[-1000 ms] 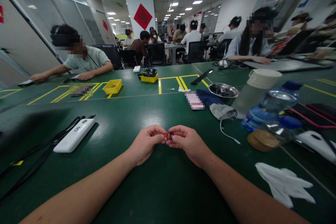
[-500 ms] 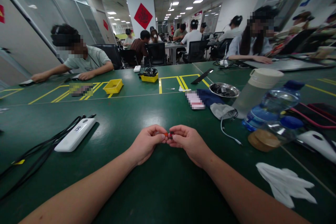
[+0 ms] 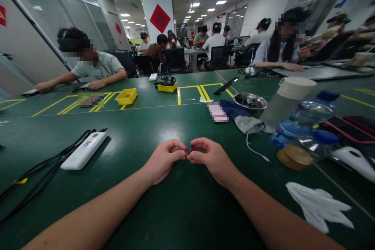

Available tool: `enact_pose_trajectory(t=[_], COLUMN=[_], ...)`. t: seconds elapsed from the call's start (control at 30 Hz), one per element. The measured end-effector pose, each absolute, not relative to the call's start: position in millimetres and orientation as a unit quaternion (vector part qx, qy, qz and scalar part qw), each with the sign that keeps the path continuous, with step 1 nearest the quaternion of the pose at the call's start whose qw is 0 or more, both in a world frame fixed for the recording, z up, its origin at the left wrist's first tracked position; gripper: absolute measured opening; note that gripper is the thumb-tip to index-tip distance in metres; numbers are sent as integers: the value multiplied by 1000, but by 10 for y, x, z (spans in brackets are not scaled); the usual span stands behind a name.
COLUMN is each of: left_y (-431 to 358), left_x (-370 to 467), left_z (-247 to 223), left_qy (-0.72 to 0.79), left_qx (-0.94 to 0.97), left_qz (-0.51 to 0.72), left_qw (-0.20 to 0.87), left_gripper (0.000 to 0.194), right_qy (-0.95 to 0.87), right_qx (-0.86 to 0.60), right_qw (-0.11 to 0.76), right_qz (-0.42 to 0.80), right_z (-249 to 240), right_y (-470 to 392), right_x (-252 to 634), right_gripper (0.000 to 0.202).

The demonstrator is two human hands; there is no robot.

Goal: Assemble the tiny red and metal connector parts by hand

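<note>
My left hand [image 3: 168, 160] is closed in a pinch around a small red-orange piece [image 3: 185, 150], just above the green table [image 3: 140, 125]. Facing it, my right hand [image 3: 209, 158] pinches a small dark and red piece [image 3: 192, 148] between thumb and fingers. The fingertips of both hands are close together, nearly touching. Fingers hide most of each piece, so their shapes cannot be made out.
A white power bank [image 3: 84, 151] with black cables lies at left. Yellow trays [image 3: 127, 97] stand farther back. On the right are a metal bowl [image 3: 250, 100], a pale tumbler [image 3: 288, 101], bottles [image 3: 304, 115] and a white glove [image 3: 319, 205]. People sit around the tables.
The fingers of my right hand have lifted and spread slightly, and the dark and red piece has shifted a little. Across the table, the person at right has raised a hand.
</note>
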State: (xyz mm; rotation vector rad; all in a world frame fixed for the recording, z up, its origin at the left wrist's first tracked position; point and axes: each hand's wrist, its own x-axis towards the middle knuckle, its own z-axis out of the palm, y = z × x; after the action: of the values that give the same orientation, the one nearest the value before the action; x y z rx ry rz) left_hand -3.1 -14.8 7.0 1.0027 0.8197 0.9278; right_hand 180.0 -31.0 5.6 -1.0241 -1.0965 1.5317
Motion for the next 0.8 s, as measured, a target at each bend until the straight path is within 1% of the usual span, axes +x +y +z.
enact_pose_trajectory(t=[0.1, 0.27, 0.4, 0.8], left_y=[-149, -150, -145, -155], left_x=[-29, -23, -33, -20], left_z=[75, 104, 88, 64], left_qy=[364, 362, 355, 350], left_qx=[457, 454, 453, 466], left_qz=[420, 421, 423, 426], left_qw=[694, 697, 699, 692], left_gripper=[14, 7, 11, 12], right_qy=[-469, -462, -436, -444], right_qx=[-416, -417, -433, -435], right_qw=[465, 459, 467, 459], right_qz=[625, 634, 637, 635], right_z=[79, 80, 70, 79], right_y=[-321, -315, -302, -308], right_x=[1799, 1789, 1775, 1763], right_gripper=[38, 32, 26, 27])
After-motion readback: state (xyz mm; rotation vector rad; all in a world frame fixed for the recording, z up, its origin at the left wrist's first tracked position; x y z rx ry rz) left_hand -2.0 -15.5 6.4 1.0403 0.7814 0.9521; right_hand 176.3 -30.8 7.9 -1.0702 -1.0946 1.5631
